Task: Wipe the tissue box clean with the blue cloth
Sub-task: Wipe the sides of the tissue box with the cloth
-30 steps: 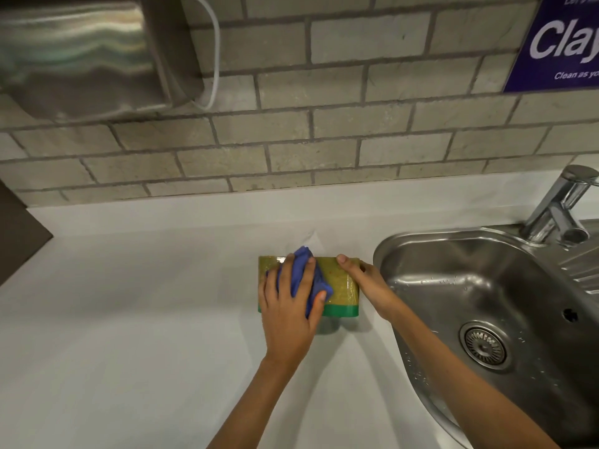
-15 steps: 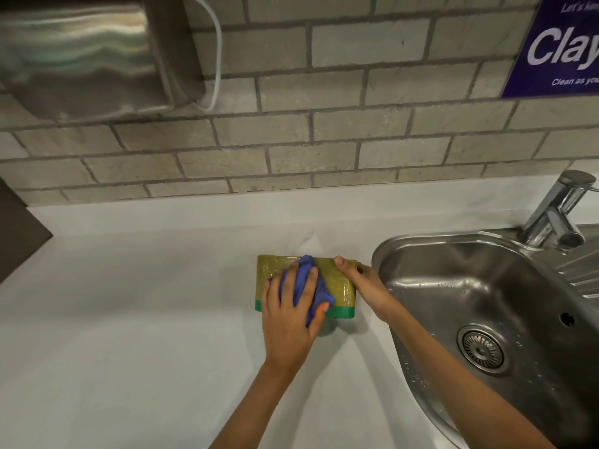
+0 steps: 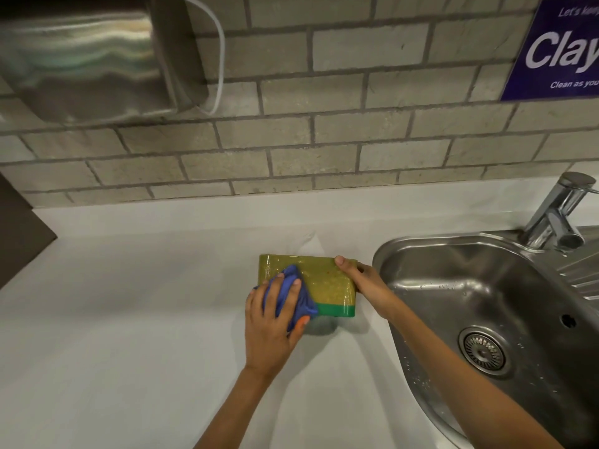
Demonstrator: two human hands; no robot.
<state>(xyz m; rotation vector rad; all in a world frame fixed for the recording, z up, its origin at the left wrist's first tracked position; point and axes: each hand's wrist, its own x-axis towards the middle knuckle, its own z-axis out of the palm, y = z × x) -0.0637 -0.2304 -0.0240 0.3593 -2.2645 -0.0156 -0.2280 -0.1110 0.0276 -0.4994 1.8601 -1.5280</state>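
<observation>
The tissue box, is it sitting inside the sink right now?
No, the tissue box rests on the white countertop just left of the sink, steadied by the right hand.

One head-worn camera looks forward and steeply down from close above the counter [image 3: 129, 319]. It faces the brick wall [image 3: 324, 134] behind that counter.

We are looking at a shared washroom or workplace kitchenette rather than a private home. A stainless steel dispenser [image 3: 87, 59] with a white cable is fixed to the grey brick-tiled wall [image 3: 324, 137], and a purple printed sign [image 3: 557, 50] beside it reads "Clean as you". Below, a plain white table [image 3: 129, 319] runs into a stainless steel sink [image 3: 421, 254] with a chrome mixer tap [image 3: 557, 212].
</observation>
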